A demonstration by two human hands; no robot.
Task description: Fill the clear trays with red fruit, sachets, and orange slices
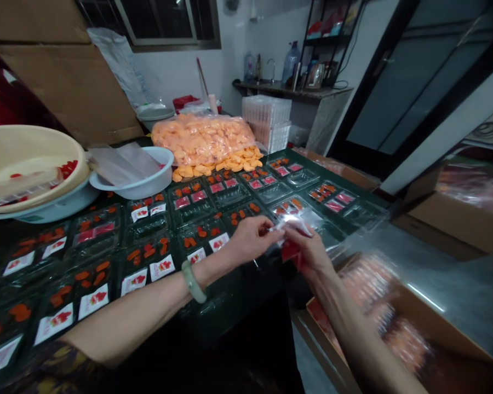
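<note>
My right hand [312, 251] is closed around small red and white packets [290, 251], with light glaring off their shiny wrapping. Pinched at the near edge of the same packets are the fingers of my left hand [250, 239], which wears a pale green bangle [193, 282] at the wrist. Both hands hover over the near edge of the table, almost touching. Beneath and beside them lie rows of clear plastic trays [148, 235] with orange-red pieces in their compartments. Several trays also hold white printed packets [162, 267] or pink-red ones [217, 187].
A large bag of orange pieces [205, 137] rests at the back, beside stacked clear trays [267, 117]. Basins, one cream [28, 139] and one pale blue [148, 189], stand at left. On the floor at right are cardboard boxes [447, 328] of wrapped goods.
</note>
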